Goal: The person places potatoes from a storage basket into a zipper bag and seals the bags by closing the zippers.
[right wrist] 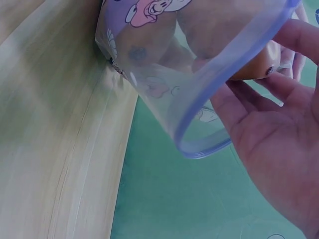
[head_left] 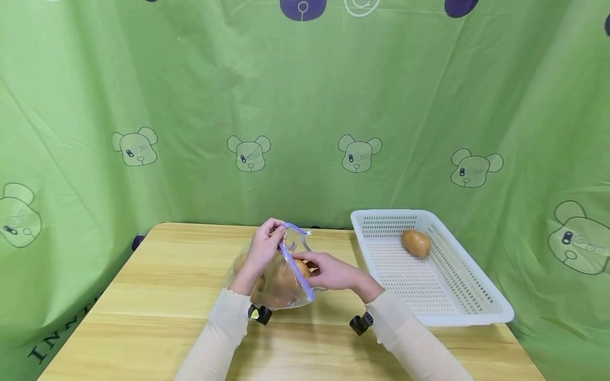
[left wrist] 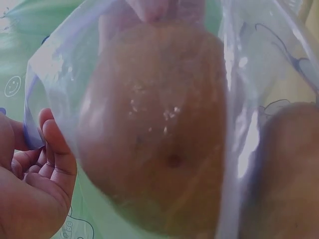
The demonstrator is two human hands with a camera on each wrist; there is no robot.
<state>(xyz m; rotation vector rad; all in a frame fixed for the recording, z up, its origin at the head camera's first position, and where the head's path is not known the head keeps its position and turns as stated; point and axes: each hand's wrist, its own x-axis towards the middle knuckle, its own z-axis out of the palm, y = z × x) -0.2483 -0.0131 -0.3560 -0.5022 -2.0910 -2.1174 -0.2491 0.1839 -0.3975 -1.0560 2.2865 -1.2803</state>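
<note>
A clear zip bag with a purple rim and cartoon print leans over the table, its mouth turned toward the right. My left hand pinches the top of that rim between thumb and fingers. At the mouth, my right hand grips a smooth brown potato, its fingers reaching inside the bag. The right wrist view shows this potato partly hidden behind the purple rim. Through the plastic, the left wrist view shows a large brown potato and another potato beside it.
On the right of the wooden table stands a white perforated basket. A single potato lies in it near the back. Behind the table hangs a green curtain with bear drawings.
</note>
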